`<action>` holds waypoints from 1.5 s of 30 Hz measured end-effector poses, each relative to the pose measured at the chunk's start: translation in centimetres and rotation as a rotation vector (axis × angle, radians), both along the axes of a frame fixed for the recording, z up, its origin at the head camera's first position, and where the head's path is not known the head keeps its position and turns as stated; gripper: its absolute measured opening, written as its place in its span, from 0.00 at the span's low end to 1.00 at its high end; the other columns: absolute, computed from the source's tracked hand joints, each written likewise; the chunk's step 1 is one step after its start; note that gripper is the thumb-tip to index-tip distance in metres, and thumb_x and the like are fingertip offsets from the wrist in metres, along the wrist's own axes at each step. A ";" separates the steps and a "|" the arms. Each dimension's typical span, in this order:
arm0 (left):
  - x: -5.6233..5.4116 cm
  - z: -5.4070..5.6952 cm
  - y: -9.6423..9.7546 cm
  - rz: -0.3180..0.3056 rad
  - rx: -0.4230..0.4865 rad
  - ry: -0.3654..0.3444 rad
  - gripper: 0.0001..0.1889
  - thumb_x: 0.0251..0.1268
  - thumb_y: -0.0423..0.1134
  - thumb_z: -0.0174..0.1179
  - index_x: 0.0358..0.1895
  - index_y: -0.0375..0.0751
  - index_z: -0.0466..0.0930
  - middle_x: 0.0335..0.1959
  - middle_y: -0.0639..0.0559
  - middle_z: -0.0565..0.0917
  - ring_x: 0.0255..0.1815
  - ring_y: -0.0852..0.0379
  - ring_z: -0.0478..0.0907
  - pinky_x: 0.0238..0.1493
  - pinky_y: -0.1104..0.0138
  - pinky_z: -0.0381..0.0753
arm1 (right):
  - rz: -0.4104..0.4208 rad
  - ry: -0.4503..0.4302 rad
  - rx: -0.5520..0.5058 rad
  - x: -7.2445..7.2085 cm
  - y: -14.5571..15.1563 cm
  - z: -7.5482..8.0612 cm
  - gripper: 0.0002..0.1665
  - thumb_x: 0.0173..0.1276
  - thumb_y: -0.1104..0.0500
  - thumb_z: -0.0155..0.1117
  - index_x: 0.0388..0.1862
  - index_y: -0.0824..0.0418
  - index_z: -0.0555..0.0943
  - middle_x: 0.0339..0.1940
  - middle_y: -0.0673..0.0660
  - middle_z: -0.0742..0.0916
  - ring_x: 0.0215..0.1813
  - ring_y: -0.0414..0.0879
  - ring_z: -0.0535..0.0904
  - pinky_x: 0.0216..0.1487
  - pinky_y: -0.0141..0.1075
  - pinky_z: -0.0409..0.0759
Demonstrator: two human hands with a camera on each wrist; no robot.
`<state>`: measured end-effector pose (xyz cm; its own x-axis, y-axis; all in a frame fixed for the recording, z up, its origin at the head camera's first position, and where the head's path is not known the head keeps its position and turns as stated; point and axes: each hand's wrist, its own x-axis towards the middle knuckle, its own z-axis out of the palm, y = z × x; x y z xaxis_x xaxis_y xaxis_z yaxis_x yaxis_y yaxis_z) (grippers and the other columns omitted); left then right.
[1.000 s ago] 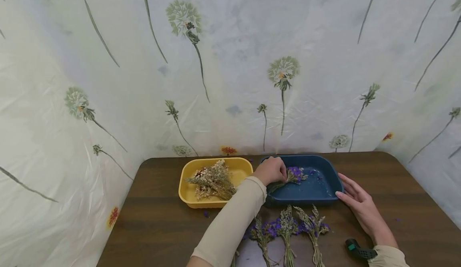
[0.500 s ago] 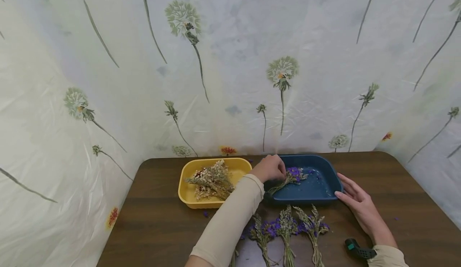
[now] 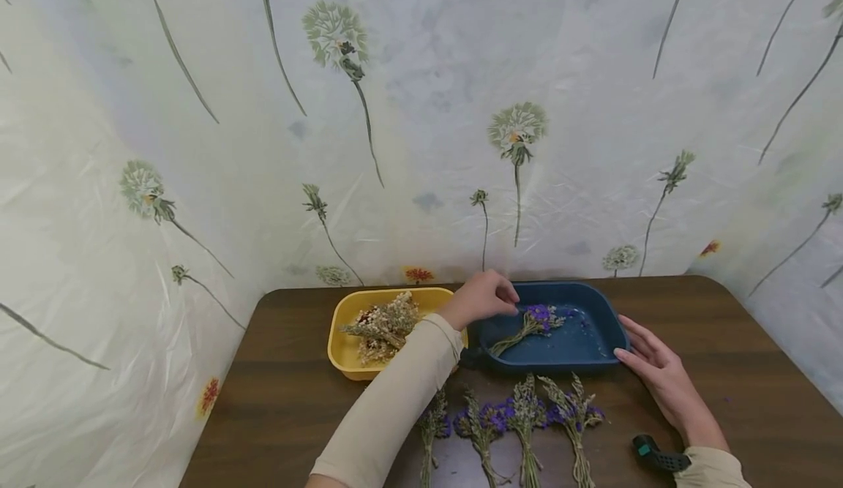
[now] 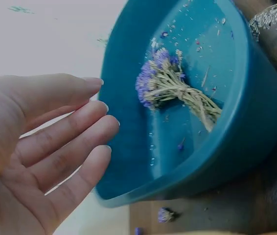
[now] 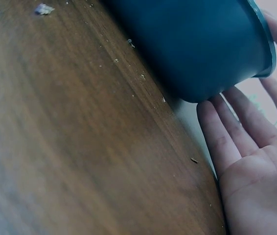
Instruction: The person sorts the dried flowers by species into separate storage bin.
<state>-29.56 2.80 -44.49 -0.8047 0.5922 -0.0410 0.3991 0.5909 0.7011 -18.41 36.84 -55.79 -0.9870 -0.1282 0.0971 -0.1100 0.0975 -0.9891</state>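
Note:
Above the left end of the blue tray (image 3: 593, 360), my left hand (image 3: 484, 298) holds nothing. Its fingers are loosely bent and apart from the bunch in the left wrist view. That small bunch of dried purple flowers (image 4: 175, 90) lies inside the tray with its stems tied. My right hand (image 3: 658, 382) touches the tray's right end; in the right wrist view its nearly straight fingers (image 5: 248, 117) rest against the outer wall. In front of the tray lie several more tied bunches of dried flowers (image 3: 525, 429), side by side.
Left of the blue tray stands a yellow tray (image 3: 339, 360) with dried whitish flowers (image 3: 385, 327) in it, partly covered by my left sleeve. Petal crumbs dot the wooden table (image 3: 283, 415). A patterned curtain (image 3: 421, 144) hangs behind it.
My left hand has let go of the purple bunch and moved up and left from it. The bunch stays in the blue tray. My right hand has stayed at the tray's end.

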 end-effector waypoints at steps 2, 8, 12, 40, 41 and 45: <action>0.3 0.4 -0.5 0.013 0.018 0.002 0.08 0.66 0.37 0.71 0.45 0.41 0.90 0.45 0.52 0.88 0.42 0.62 0.86 0.45 0.75 0.83 | 0.000 0.000 -0.012 0.0 0.0 0.0 0.39 0.81 0.63 0.55 0.85 0.55 0.55 0.70 0.31 0.73 0.65 0.17 0.72 0.57 0.16 0.76; 1.6 1.4 -2.2 0.031 0.044 0.044 0.08 0.66 0.38 0.72 0.45 0.41 0.91 0.42 0.50 0.92 0.40 0.63 0.87 0.44 0.76 0.84 | -0.007 -0.007 -0.020 0.1 0.2 -0.2 0.39 0.81 0.64 0.56 0.85 0.54 0.56 0.71 0.31 0.73 0.64 0.16 0.72 0.56 0.16 0.76; 2.8 1.1 -3.9 0.021 0.094 0.016 0.09 0.67 0.37 0.71 0.47 0.41 0.90 0.43 0.50 0.92 0.40 0.64 0.88 0.45 0.75 0.84 | -0.015 -0.020 -0.001 0.1 0.2 -0.2 0.39 0.81 0.63 0.56 0.86 0.53 0.55 0.72 0.31 0.72 0.63 0.15 0.72 0.56 0.15 0.76; 13.7 -2.0 -12.8 0.249 0.326 -0.058 0.08 0.66 0.39 0.72 0.43 0.40 0.90 0.37 0.50 0.91 0.35 0.63 0.86 0.39 0.71 0.85 | -0.012 -0.026 0.012 -0.1 -0.1 0.1 0.39 0.81 0.62 0.56 0.86 0.52 0.55 0.72 0.31 0.71 0.63 0.15 0.70 0.56 0.15 0.75; 14.1 -2.2 -13.0 0.257 0.331 -0.066 0.07 0.65 0.39 0.72 0.41 0.40 0.90 0.36 0.49 0.91 0.34 0.62 0.85 0.38 0.71 0.85 | -0.011 -0.026 0.012 -0.1 -0.1 0.1 0.39 0.81 0.62 0.56 0.86 0.51 0.55 0.73 0.32 0.70 0.63 0.15 0.70 0.56 0.14 0.74; 15.2 -3.3 -13.8 0.280 0.334 -0.090 0.04 0.63 0.38 0.73 0.35 0.42 0.88 0.32 0.51 0.89 0.30 0.64 0.84 0.35 0.72 0.84 | -0.003 -0.021 0.005 -0.1 -0.1 0.2 0.39 0.82 0.63 0.55 0.86 0.52 0.54 0.75 0.33 0.69 0.64 0.14 0.69 0.56 0.14 0.74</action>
<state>-14.34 -11.04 -47.77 -0.9380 0.3445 0.0385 0.1848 0.4030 0.8963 -18.49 36.72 -55.63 -0.9892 -0.1254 0.0753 -0.0885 0.1030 -0.9907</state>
